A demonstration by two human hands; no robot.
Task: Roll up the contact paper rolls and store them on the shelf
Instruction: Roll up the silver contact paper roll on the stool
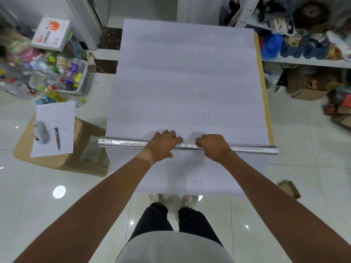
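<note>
A long sheet of contact paper lies unrolled on the floor, white backing up, with grid numbers printed on it. Its near part is wound into a thin silver foil roll that lies crosswise in front of me. My left hand grips the roll left of its middle, fingers curled over the top. My right hand grips it just right of the middle in the same way. A second white sheet with printed numbers lies under the roll, reaching back to my feet.
A brown stool stands at the left with a paper form, a pen and a grey object on it. A bin of plastic bottles sits behind it. A cluttered white shelf and cardboard boxes fill the right side.
</note>
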